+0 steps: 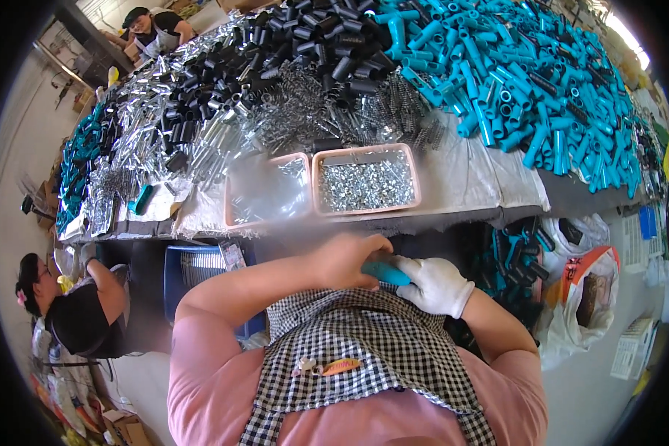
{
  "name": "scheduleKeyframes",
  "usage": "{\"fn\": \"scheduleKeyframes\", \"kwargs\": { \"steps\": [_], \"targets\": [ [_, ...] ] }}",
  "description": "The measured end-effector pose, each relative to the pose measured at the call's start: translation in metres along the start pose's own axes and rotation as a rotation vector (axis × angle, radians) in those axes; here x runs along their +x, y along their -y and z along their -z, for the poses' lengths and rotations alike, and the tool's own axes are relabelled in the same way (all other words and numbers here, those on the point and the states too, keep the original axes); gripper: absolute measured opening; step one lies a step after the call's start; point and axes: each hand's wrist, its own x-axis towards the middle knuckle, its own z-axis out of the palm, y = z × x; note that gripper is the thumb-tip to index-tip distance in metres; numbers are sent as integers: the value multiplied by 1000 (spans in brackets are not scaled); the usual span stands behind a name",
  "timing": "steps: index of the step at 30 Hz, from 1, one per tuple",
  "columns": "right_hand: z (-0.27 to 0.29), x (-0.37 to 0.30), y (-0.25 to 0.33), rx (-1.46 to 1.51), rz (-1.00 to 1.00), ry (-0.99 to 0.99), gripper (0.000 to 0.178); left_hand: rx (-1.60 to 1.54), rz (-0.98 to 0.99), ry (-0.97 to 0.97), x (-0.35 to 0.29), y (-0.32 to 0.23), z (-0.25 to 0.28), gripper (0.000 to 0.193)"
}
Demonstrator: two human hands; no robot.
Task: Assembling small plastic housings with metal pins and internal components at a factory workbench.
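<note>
A teal plastic tube-like part (385, 273) is held in front of my apron, at the table's near edge. My left hand (349, 262), bare, curls its fingers round one end of it. White-gloved, my right hand (437, 286) grips the other end, with thumb and fingers closed on it. Much of the part is hidden by the hands. Just beyond them stand two pink trays: the right tray (418, 195) holds many tiny silver metal pieces, and the left tray (229, 215) is partly blurred by a smear in the picture.
Heaps of teal handles (513, 89), black sleeves (342, 44), springs (297, 104) and metal rods (219, 141) cover the table. Below its edge are a blue crate (172, 279), a pile of teal-and-black parts (516, 256) and a white sack (572, 327). One co-worker (82, 312) sits left, another (156, 33) beyond.
</note>
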Motion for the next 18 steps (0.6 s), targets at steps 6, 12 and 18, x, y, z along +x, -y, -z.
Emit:
{"fn": "scheduleKeyframes", "kwargs": {
  "steps": [6, 12, 18],
  "targets": [
    [1, -14, -5, 89, -58, -239, 45, -51, -43, -182, 51, 36, 47, 53],
    [-3, -9, 4, 50, -31, -186, 49, 483, 69, 31, 81, 82, 44, 23],
    [-4, 7, 7, 9, -83, -228, 47, 355, 40, -314, 52, 106, 59, 16]
  ]
}}
